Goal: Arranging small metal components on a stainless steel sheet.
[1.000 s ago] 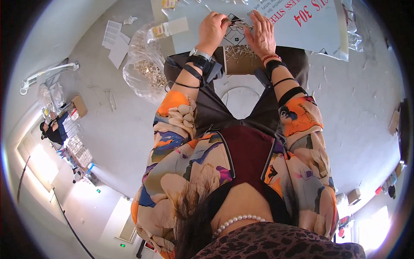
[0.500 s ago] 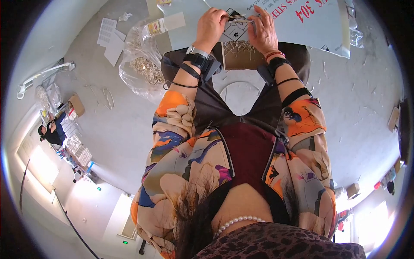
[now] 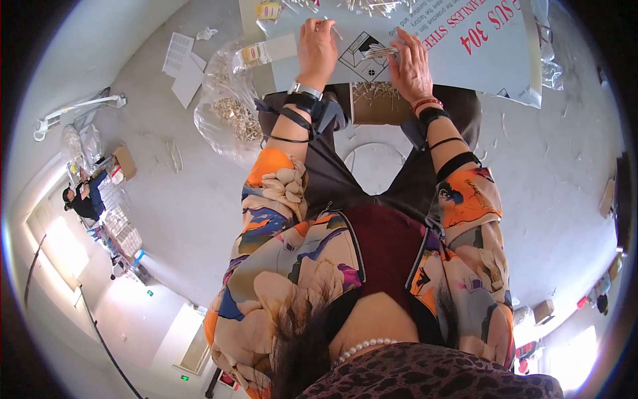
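Note:
My right hand holds a small bundle of thin pale sticks, which look like cotton swabs, between thumb and fingers above the metal sheet. To its left, my left hand is closed, with a stick or two poking out past its fingertips. A gap separates the two hands. More swabs lie heaped at the far edge of the sheet, cut off by the picture's top. Below the sheet's near edge, between my knees, an open cardboard box holds many loose sticks.
A clear plastic bag full of sticks stands left of my legs. Clear packets with yellow labels lie at the sheet's left side. White cards rest on the floor. Another person sits far left beside stacked goods.
My hands were close together over the bundle and are now apart. The left has drawn away leftward, while the bundle stays in the right. The view has shifted, showing the far heap.

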Demonstrator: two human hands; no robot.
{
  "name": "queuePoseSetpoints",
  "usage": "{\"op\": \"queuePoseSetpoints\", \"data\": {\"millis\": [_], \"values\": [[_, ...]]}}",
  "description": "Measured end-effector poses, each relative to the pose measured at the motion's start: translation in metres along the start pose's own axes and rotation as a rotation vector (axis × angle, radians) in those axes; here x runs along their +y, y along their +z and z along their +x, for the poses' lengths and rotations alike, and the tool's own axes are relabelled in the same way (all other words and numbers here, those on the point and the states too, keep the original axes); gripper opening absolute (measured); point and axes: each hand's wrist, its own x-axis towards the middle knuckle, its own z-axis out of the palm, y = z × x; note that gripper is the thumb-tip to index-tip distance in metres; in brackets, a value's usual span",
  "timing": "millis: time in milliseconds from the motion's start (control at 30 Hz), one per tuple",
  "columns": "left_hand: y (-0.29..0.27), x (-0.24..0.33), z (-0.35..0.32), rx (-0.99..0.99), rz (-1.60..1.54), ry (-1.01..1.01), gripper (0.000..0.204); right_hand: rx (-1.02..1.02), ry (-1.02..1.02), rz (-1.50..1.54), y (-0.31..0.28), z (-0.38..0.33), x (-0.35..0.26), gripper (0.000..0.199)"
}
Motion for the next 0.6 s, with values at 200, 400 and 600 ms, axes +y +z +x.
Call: {"op": "queuePoseSetpoints", "data": {"millis": [200,400,600], "values": [[0.006,-0.005,0.022,-0.208,-0.089,0.112,0.011,-0.031,0.019,-0.011,0.000,0.000,0.001,0.034],[0.028,0.029,0.032,-0.285,-0.195,0.130,0.010,-0.028,0.017,-0.012,-0.002,0.001,0.001,0.033],[0.047,0.019,0.065,0.049,-0.112,-0.185,0.018,-0.040,0.013,-0.023,-0.004,0.002,-0.006,0.031]]}}
